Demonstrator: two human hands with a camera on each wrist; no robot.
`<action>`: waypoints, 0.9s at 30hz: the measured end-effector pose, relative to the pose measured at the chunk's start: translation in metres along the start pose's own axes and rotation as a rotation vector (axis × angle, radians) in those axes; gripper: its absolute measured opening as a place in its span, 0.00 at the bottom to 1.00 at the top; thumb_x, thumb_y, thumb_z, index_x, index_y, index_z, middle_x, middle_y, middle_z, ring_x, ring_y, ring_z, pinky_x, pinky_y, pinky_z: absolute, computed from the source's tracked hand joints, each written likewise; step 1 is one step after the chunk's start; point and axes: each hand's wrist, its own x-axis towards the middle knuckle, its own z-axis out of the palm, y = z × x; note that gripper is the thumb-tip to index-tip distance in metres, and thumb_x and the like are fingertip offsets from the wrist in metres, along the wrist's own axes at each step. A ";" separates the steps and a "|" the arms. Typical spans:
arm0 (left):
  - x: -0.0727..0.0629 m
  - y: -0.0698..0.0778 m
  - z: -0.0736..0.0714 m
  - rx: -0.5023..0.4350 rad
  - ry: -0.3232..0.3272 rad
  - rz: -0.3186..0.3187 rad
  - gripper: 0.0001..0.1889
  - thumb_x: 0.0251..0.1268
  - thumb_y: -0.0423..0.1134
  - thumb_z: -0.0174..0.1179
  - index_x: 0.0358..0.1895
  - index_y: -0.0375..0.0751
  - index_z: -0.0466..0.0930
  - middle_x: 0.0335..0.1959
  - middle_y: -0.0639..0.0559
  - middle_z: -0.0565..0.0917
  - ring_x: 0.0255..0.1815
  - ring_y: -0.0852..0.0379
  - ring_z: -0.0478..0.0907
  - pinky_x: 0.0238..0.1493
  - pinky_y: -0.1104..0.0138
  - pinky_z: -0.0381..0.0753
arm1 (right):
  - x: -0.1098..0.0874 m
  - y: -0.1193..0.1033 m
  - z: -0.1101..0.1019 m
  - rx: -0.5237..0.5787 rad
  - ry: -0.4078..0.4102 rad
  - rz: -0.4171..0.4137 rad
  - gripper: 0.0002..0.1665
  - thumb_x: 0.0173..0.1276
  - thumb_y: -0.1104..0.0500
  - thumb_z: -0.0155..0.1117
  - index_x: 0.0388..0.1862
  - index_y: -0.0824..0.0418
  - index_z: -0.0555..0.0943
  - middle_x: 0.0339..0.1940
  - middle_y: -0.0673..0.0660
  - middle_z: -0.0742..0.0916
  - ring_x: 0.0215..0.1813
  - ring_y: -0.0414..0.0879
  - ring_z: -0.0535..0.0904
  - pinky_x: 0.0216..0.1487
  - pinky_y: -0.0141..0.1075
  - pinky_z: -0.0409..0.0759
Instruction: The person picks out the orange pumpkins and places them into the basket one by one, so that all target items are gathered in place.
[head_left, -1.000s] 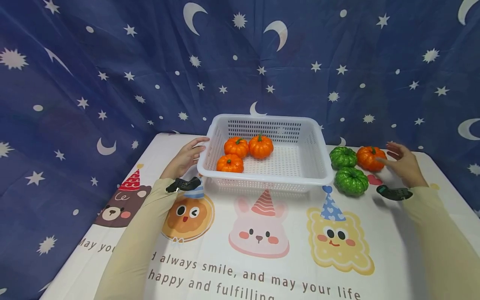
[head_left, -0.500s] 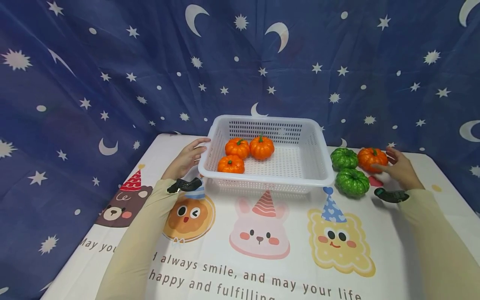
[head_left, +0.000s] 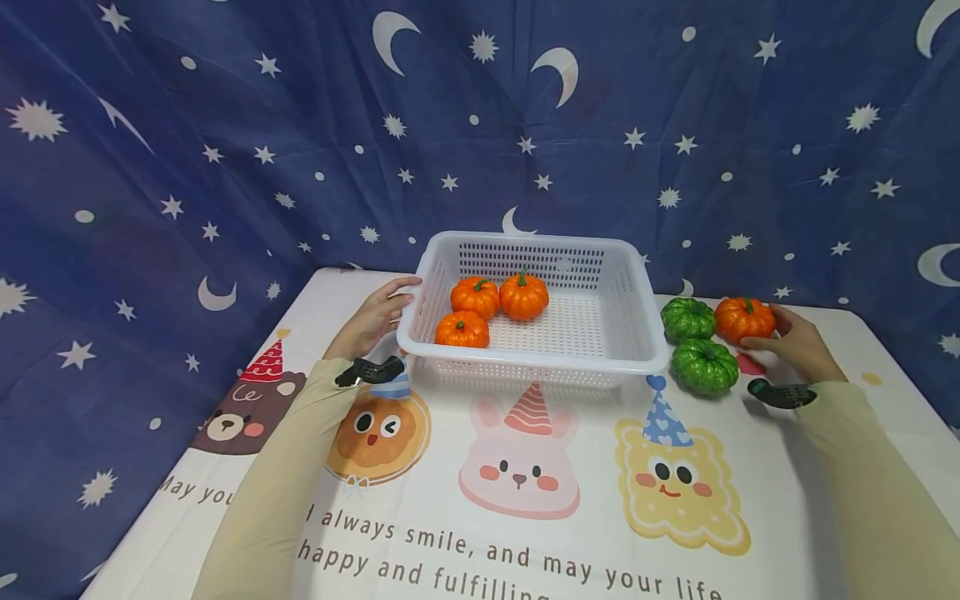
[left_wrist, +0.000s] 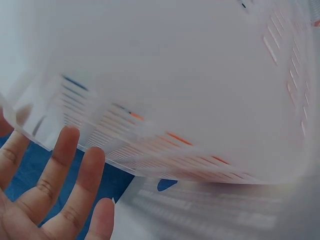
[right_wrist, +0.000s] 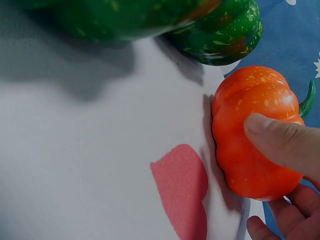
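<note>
At the right of the table, my right hand [head_left: 806, 343] grips an orange pumpkin [head_left: 745, 318]. In the right wrist view its thumb [right_wrist: 280, 140] presses on the pumpkin's side, while the other fingers sit around the far side, partly hidden. Two green pumpkins, a back one [head_left: 687, 320] and a front one [head_left: 704, 367], are just left of it. My left hand [head_left: 369, 323] rests at the left side of a white plastic basket [head_left: 525, 360]. Its fingers [left_wrist: 90, 175] are spread and fairly straight against the basket's slotted wall in the left wrist view.
Three orange pumpkins [head_left: 472, 310] lie in the left part of the basket. A white tablecloth [head_left: 592, 450] with cartoon prints covers the table. A blue curtain [head_left: 450, 125] with moons and stars hangs right behind the basket.
My right hand has moved in leftward to the orange pumpkin, and its thumb and fingers have closed on it. The left hand and the basket keep their places.
</note>
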 end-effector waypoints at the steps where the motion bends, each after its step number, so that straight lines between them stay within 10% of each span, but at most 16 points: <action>1: 0.000 0.000 0.000 -0.001 0.000 -0.001 0.21 0.73 0.40 0.47 0.66 0.49 0.62 0.49 0.60 0.73 0.45 0.66 0.76 0.45 0.73 0.77 | 0.000 0.000 0.000 -0.002 0.002 0.005 0.59 0.64 0.52 0.64 0.74 0.66 0.33 0.74 0.69 0.40 0.74 0.69 0.36 0.70 0.61 0.42; 27: -0.003 0.004 0.001 0.014 -0.004 -0.012 0.24 0.73 0.41 0.47 0.70 0.47 0.58 0.49 0.59 0.73 0.47 0.66 0.75 0.46 0.74 0.76 | -0.002 0.002 -0.001 -0.078 0.201 -0.011 0.54 0.61 0.42 0.63 0.74 0.66 0.49 0.73 0.70 0.56 0.71 0.67 0.55 0.69 0.55 0.57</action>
